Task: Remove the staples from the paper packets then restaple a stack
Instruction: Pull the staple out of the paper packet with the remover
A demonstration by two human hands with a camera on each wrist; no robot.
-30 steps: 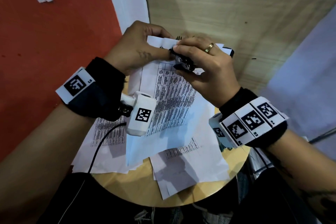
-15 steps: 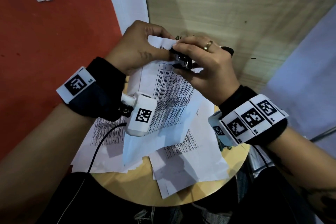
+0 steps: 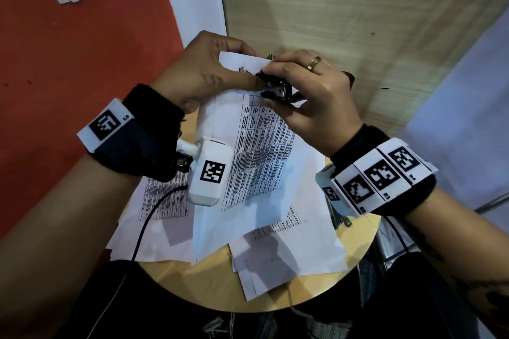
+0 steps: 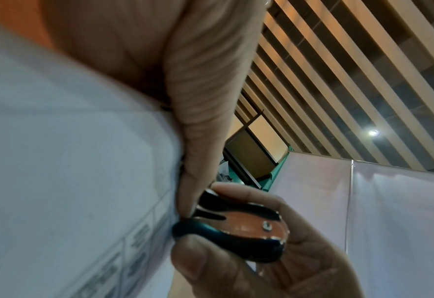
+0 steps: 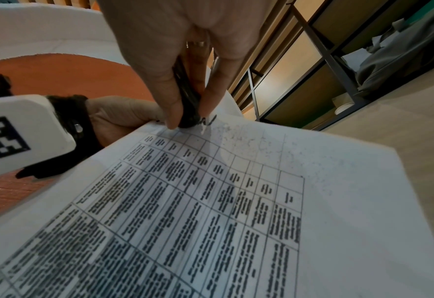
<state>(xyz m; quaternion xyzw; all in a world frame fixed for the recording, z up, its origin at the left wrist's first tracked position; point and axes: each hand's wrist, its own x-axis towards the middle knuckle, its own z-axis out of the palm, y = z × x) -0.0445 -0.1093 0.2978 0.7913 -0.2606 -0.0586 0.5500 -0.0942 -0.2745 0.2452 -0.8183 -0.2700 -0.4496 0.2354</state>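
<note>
White paper packet (image 3: pixel 256 151) is pinched at its top by the left hand (image 3: pixel 203 74). The right hand (image 3: pixel 311 96) squeezes a black staple remover (image 3: pixel 275 87) on that top edge

A packet (image 3: pixel 256 151) is held up over the round table (image 3: pixel 355 253), its top corner between the two hands: the left hand (image 3: pixel 198 71) at the left of that corner, the right hand (image 3: pixel 311 96) at the right, with the staple remover (image 3: pixel 275 87) against the corner between them. Loose sheets (image 3: pixel 281 250) lie on the table under the packet, overlapping, some hanging past the near edge, and more printed sheets (image 3: pixel 162 201) lie to the left under the left wrist. Behind the table are a floor (image 3: pixel 330 3) and, to the left, a mat (image 3: pixel 82 49)
</note>
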